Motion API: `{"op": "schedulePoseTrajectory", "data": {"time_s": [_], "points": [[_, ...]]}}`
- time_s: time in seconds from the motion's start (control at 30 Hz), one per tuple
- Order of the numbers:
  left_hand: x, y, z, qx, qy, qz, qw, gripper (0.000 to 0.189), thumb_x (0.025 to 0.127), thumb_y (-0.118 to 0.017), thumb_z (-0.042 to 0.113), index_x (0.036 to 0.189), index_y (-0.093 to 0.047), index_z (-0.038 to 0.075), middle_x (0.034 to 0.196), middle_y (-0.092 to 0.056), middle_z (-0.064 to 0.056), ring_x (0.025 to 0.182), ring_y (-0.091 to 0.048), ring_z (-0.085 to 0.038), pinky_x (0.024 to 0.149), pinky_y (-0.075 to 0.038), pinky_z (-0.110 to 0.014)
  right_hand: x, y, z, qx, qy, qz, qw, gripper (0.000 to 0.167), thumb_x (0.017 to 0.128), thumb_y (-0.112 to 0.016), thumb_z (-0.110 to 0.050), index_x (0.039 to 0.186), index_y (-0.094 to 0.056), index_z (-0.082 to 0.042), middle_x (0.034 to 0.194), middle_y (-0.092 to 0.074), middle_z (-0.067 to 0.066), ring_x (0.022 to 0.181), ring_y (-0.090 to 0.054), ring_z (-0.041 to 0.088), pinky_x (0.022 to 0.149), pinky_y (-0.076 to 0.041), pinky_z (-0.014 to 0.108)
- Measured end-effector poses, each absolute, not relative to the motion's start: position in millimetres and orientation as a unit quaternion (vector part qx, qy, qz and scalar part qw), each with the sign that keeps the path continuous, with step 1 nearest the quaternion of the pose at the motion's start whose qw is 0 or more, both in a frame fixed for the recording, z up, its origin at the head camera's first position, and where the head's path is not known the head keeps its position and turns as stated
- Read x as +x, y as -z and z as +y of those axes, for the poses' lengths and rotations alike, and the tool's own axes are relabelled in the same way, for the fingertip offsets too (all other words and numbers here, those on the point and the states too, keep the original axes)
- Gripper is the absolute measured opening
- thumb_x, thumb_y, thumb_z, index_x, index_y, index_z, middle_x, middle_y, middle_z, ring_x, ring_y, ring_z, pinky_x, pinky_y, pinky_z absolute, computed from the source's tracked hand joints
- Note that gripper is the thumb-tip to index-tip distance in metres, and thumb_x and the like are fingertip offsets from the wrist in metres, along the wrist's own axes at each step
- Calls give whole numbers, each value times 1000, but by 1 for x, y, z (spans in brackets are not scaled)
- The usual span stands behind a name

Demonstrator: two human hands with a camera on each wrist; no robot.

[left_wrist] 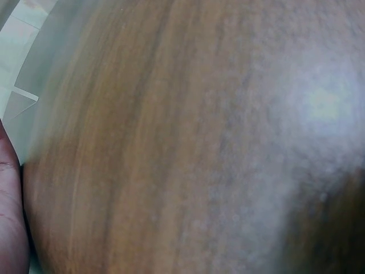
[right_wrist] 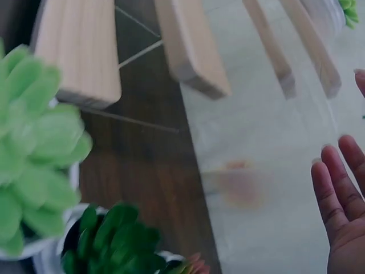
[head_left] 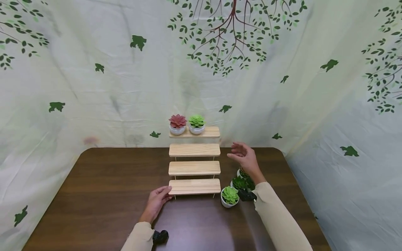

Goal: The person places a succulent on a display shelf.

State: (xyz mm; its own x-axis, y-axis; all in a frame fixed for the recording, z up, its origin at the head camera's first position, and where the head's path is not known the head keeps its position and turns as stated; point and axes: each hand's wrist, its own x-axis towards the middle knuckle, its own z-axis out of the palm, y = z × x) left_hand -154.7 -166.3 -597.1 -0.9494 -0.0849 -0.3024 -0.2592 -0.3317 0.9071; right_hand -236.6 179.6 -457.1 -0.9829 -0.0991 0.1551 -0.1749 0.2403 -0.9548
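Observation:
A four-tier wooden display stand (head_left: pixel 194 187) stands on the table, its light boards rising like steps on thin metal legs. My left hand (head_left: pixel 155 205) holds the left end of the lowest board, thumb at its corner and fingers lower down. At the edge of the left wrist view only a strip of that hand (left_wrist: pixel 10 211) shows. To the right of the stand, my right hand (head_left: pixel 246 158) is raised with loosely bent fingers and nothing in them. On the top board sit a red potted succulent (head_left: pixel 178 122) and a light green potted succulent (head_left: pixel 196 122).
Beside the stand's right end, a light green potted succulent (head_left: pixel 230 196) is nearest the front. Behind it are a dark green one (head_left: pixel 239 182) and another pot, partly hidden by the right arm. A leaf-printed white cloth (head_left: pixel 141 87) hangs behind the brown table (head_left: pixel 110 188).

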Motion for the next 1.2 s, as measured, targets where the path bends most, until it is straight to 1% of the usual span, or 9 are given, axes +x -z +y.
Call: {"op": "schedulePoseTrajectory", "data": {"time_s": [0.17,0.4,0.53,0.67,0.77,0.9,0.97,1.13,1.2], "points": [[-154,595,-172,-149,-804,573,58,18,93,-64,7,102,-64,-8,81,-66,-3,71,-63,-12,69,-55,-24,-222,454,187,78,-610,-788,27,50,86,-73,-7,130,-52,3,124,-57,24,113,-54,38,86,-49,21],[-153,595,-179,-158,-805,569,49,16,92,-63,5,101,-64,-8,81,-66,-3,71,-63,-12,68,-55,-24,-227,488,209,85,-616,-782,46,49,85,-75,-14,127,-56,-2,122,-60,17,109,-58,23,88,-48,19],[-152,598,-176,-154,-802,575,49,19,93,-63,6,103,-63,-11,82,-65,-4,71,-63,-12,68,-55,-24,-219,499,225,84,-616,-781,60,49,85,-74,-12,129,-54,0,123,-58,25,109,-57,30,86,-48,17],[-154,600,-172,-145,-801,577,61,25,93,-64,8,106,-61,-13,84,-66,-5,73,-63,-13,69,-56,-25,-207,508,243,50,-597,-798,71,48,85,-74,-10,128,-54,1,123,-57,27,107,-58,22,85,-48,16],[-155,600,-170,-150,-800,579,56,26,92,-64,7,106,-61,-14,84,-66,-6,73,-63,-13,68,-55,-25,-198,516,255,28,-576,-814,64,52,85,-75,-14,131,-53,-1,129,-56,22,113,-55,17,92,-45,22],[-155,598,-169,-156,-793,587,51,27,92,-64,7,108,-61,-15,83,-66,-5,72,-63,-13,68,-55,-24,-185,530,266,13,-578,-814,49,59,85,-75,-12,137,-48,-2,137,-50,21,128,-45,28,103,-39,37],[-154,598,-169,-155,-791,589,53,27,92,-64,7,108,-61,-15,83,-66,-5,72,-63,-12,68,-55,-24,-179,538,271,9,-591,-805,49,63,85,-74,-8,140,-44,0,139,-47,23,130,-42,31,104,-38,38],[-154,599,-167,-154,-799,578,57,22,92,-64,6,105,-62,-12,82,-66,-5,72,-63,-12,68,-55,-24,-163,559,278,-2,-626,-777,67,68,85,-71,-1,144,-36,1,140,-43,26,123,-46,14,96,-39,17],[-155,599,-165,-155,-803,572,57,20,92,-63,5,104,-62,-11,82,-66,-5,72,-63,-12,68,-55,-24,-158,566,278,-17,-636,-768,69,71,85,-72,-1,145,-34,-1,143,-42,24,127,-43,14,94,-36,13]]}}
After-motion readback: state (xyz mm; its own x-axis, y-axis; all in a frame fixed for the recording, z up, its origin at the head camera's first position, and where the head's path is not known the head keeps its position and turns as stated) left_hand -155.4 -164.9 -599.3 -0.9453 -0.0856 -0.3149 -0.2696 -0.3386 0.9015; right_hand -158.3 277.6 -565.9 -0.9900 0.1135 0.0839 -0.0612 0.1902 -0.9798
